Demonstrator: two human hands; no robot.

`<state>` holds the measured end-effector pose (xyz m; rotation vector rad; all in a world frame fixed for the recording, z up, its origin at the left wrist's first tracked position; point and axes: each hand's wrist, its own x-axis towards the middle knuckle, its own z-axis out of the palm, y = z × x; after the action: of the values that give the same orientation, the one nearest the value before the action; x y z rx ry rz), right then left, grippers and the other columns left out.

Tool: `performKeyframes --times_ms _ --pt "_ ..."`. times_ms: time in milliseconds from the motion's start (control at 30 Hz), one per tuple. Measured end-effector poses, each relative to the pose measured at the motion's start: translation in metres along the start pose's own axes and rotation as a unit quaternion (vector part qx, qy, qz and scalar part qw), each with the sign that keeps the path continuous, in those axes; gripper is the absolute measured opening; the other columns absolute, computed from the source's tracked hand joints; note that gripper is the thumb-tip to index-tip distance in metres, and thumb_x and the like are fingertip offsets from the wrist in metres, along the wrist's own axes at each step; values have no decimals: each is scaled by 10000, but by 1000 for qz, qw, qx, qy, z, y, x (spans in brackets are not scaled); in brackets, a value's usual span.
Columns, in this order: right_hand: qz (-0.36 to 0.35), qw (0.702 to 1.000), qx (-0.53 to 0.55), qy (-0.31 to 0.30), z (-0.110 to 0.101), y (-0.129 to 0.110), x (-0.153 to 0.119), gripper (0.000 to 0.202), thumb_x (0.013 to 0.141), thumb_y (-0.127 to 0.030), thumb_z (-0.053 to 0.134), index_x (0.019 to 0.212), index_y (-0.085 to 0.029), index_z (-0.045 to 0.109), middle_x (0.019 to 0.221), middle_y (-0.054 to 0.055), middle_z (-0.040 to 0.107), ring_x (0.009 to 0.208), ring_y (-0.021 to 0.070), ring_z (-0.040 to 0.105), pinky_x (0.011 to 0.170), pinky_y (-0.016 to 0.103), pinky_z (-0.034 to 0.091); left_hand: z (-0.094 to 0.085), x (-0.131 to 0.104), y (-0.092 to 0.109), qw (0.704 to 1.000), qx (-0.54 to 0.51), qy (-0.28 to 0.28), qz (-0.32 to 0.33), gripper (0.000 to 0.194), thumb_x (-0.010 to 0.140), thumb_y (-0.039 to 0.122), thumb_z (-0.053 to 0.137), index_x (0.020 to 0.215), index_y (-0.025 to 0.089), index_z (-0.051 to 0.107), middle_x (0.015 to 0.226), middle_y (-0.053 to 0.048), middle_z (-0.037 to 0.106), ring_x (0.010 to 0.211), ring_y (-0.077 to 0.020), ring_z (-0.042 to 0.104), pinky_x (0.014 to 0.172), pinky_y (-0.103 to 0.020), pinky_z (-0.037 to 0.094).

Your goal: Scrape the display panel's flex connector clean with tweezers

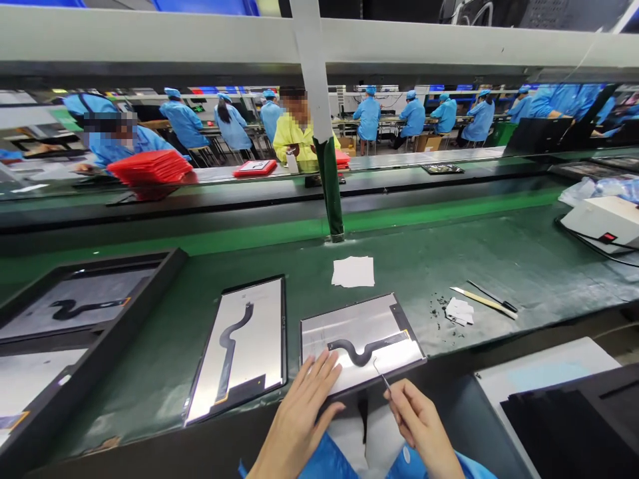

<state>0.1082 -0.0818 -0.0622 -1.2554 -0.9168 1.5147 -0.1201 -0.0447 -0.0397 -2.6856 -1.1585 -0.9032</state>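
A silver display panel [319,332] with a curved black flex cable [360,358] lies at the front edge of the green bench. My left hand [310,396] rests on the panel's lower left corner, fingers spread, near the cable's left end. Pinched in my right hand [415,416] is a thin metal tool [382,376], its tip over the panel just below the cable. A second panel [259,326] with a similar cable lies left of my left hand. White paper pieces [353,271] are behind the nearer panel.
A black tray [164,273] with panels stands at the left. To the right are a yellow-handled blade [484,303], a black pen-like tool [492,295], white scraps [459,311] and black bits. A post [333,193] rises behind. People in blue and yellow sit beyond.
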Motion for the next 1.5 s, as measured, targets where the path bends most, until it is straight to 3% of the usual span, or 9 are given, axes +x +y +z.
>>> performKeyframes --times_ms 100,267,567,1033,1500 --pt "25 1000 2 -8 2 -10 -2 601 701 -784 659 744 -191 574 536 -113 287 421 38 160 401 212 106 4 0 1 1000 -13 14 -8 484 1029 191 472 1506 202 393 1421 -90 580 1367 -252 485 1114 -440 454" --pt "55 998 14 3 3 -19 -5 641 654 -811 670 732 -180 586 510 -118 292 406 26 147 402 209 79 3 1 2 999 -32 11 -15 436 1025 195 483 1460 181 447 1397 -100 601 1364 -260 490 1105 -462 459" --pt "76 995 57 42 0 -18 -8 599 673 -740 723 797 -158 655 530 -100 368 400 11 164 396 192 92 2 1 5 999 -34 8 -27 431 1010 183 499 1440 172 466 1390 -107 606 1357 -268 497 1096 -471 471" --pt "66 991 71 90 0 -33 -14 602 647 -730 756 772 -148 671 542 -94 357 423 4 142 419 192 51 0 2 6 999 -34 4 -31 422 1025 184 473 1447 177 457 1403 -101 595 1364 -260 490 1095 -468 471" --pt "70 990 67 106 -9 -38 -12 555 624 -701 778 709 -183 598 528 -91 349 417 20 148 403 197 78 0 2 5 998 -50 0 -38 452 1015 192 490 1465 198 440 1409 -99 590 1362 -259 488 1102 -456 466"
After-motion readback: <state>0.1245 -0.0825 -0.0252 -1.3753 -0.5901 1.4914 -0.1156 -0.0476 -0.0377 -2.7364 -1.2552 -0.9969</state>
